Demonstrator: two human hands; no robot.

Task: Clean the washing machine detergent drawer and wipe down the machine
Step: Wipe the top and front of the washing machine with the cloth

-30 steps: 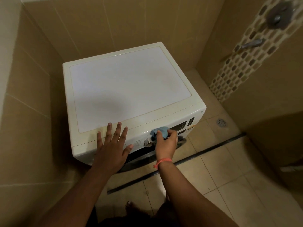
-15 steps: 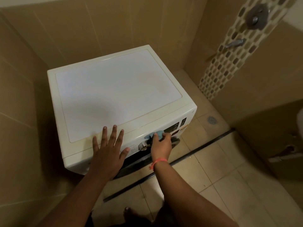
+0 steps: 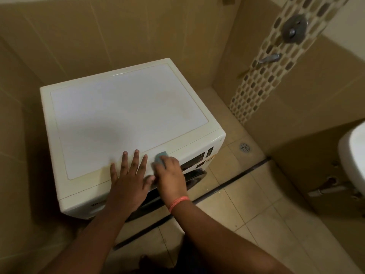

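Atop the front edge of the white washing machine [image 3: 126,123], left hand [image 3: 128,182] flat with fingers spread, right hand [image 3: 169,175] curled over blue cloth [image 3: 160,156], pressing it on the control panel rim

This was a home bathroom doubling as a laundry corner. Beige tiles [image 3: 122,32] covered the walls and floor, with a mosaic strip [image 3: 262,76] running down one wall past a shower valve [image 3: 294,30] and tap [image 3: 269,58]. A white washing machine [image 3: 126,123] stood in the corner, near a floor drain [image 3: 245,147] and a white basin [image 3: 353,155] at the right edge.
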